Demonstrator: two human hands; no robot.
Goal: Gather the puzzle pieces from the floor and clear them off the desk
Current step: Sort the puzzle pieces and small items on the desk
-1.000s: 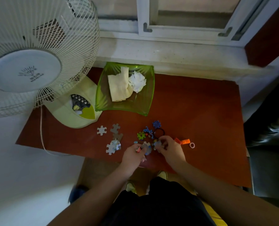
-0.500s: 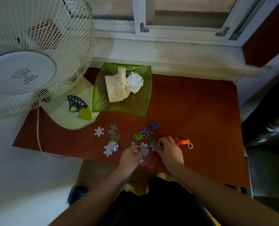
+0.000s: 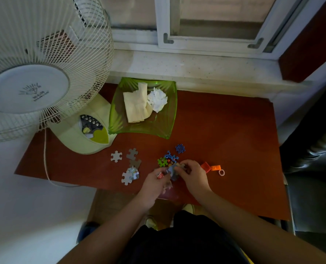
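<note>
Several puzzle pieces lie on the red-brown desk [image 3: 225, 130]: a white one [image 3: 116, 156], grey ones [image 3: 132, 153] and a small pile [image 3: 129, 175] left of my hands. Blue [image 3: 180, 148] and green [image 3: 162, 162] pieces lie just beyond my fingers. My left hand [image 3: 154, 182] holds a small bundle of pieces with a red one showing. My right hand [image 3: 192, 175] pinches a greyish piece [image 3: 172, 171] between the two hands, close to the desk's front edge.
A green dish [image 3: 158, 128] holding cloth and crumpled paper stands behind the pieces. A white fan [image 3: 34, 77] with its pale green base [image 3: 78, 136] fills the left. Orange bits [image 3: 209, 167] and a small ring [image 3: 221, 172] lie right of my right hand. A window sill runs along the back.
My right hand has drawn back from the blue pieces toward my left hand, and both hands now meet over a greyish piece. The loose pieces on the left have not moved.
</note>
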